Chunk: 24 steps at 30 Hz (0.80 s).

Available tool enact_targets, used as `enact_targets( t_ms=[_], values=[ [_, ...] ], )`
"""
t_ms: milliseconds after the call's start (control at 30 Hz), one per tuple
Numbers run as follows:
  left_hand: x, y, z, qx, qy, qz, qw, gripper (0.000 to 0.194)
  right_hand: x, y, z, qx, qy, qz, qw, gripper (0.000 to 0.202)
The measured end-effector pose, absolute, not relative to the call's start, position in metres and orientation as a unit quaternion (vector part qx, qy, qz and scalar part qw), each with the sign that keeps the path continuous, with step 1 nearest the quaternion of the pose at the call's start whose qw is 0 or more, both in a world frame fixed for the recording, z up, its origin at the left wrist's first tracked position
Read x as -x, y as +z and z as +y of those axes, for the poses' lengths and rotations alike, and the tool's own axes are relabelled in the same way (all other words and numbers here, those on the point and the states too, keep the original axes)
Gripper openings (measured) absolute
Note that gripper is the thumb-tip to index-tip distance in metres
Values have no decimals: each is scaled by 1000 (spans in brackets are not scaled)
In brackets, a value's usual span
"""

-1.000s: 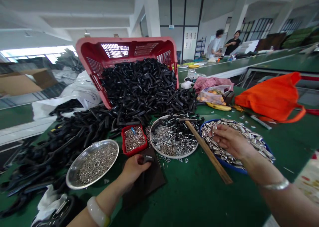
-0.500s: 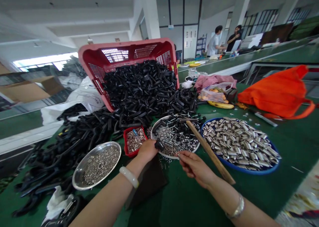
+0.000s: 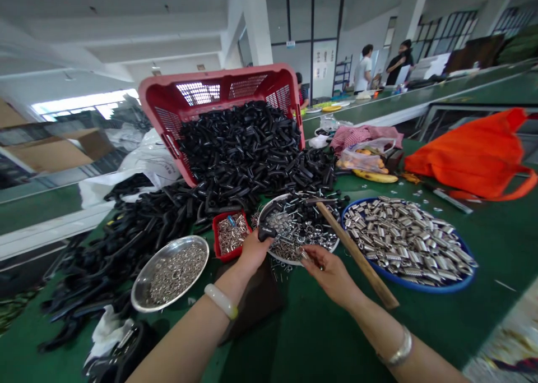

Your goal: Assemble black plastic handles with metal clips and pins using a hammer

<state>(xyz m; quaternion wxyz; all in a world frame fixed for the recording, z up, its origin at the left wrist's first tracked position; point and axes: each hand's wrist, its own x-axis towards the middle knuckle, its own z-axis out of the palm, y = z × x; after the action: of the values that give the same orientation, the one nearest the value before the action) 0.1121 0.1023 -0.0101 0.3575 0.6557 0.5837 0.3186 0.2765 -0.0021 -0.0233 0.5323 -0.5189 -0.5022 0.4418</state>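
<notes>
Closed round a small black part (image 3: 266,234), my left hand (image 3: 254,250) is at the near left rim of a white tray (image 3: 290,261) of screws, rings and black parts. My right hand (image 3: 325,268) is just off the tray's near edge, its thumb and fingers pinched on a small metal piece (image 3: 304,254). A wooden-handled hammer (image 3: 357,254) lies across the tray's right side. Left of the tray are a small red box (image 3: 217,243) of metal pins and a round steel dish (image 3: 140,303) of tiny metal pieces. Behind them black parts (image 3: 247,142) spill from a red crate (image 3: 218,74).
A blue tray (image 3: 424,286) of metal springs is at the right, with an orange bag (image 3: 471,156) behind it. Bananas (image 3: 375,176) and a checked cloth (image 3: 365,136) lie further back. A dark flat block (image 3: 252,304) is under my left forearm. People stand in the background.
My left hand has turned slightly and the black part in it now points to the right. My right hand has drawn its fingertips up a little, with a metal piece more visible between them.
</notes>
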Motion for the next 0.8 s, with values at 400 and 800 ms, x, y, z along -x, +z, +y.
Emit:
enact_targets(
  t_ms=[400,800],
  values=[
    [-110,-1,55,-269,403,444,753,20,-246,-2,25,531,325,-607,495,27],
    [-92,5,36,-115,385,323,857,9,-248,0,33,424,551,-523,493,29]
  ],
)
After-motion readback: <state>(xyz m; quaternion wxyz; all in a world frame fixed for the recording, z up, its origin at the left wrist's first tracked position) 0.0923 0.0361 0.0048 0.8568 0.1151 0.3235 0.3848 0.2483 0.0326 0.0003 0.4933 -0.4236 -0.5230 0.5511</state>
